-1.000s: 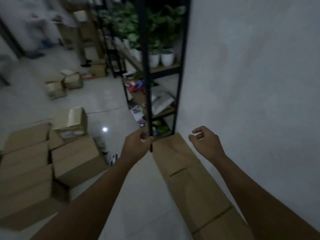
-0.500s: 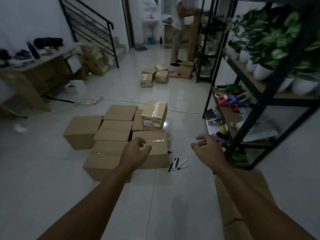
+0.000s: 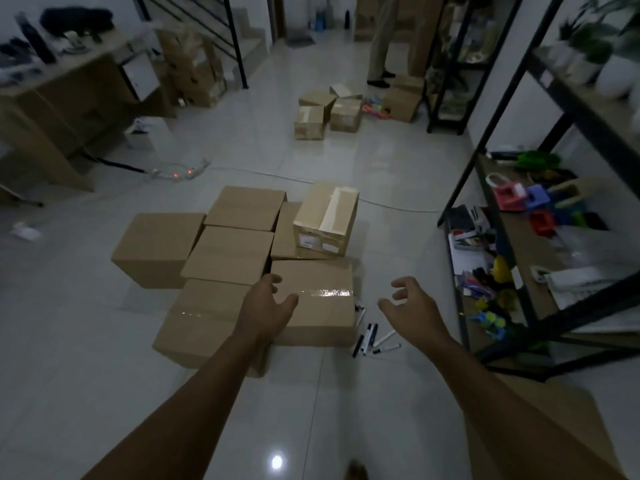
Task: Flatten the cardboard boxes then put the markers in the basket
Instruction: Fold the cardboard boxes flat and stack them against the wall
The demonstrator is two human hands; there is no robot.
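While both arms reach forward over the pale tiled floor (image 3: pixel 86 341), nothing held in either hand. Left hand (image 3: pixel 266 311) spread open, fingers loosely extended, poised over the near left edge of the taped box (image 3: pixel 318 303) — contact impossible to judge from this angle. Right hand (image 3: pixel 412 306) likewise open and empty, fingers curled slightly, hovering off that box's right side and above the markers (image 3: pixel 372 337). Markers scattered on the floor just beside the taped box's front right corner — several black-and-white pens lying at loose angles, some touching. Cluster of cardboard boxes (image 3: pixel 228 254) still assembled, packed side by side in the middle of the floor, with one smaller sealed box (image 3: pixel 325 220) perched on top at the back right. Further group of small boxes (image 3: pixel 325 112) well beyond, near a standing person's legs (image 3: pixel 379 53). Metal shelf (image 3: pixel 491 216) along the right, cluttered with colourful items; flattened cardboard (image 3: pixel 554 420) on the floor at lower right, partly behind the right forearm. No basket identifiable with certainty.
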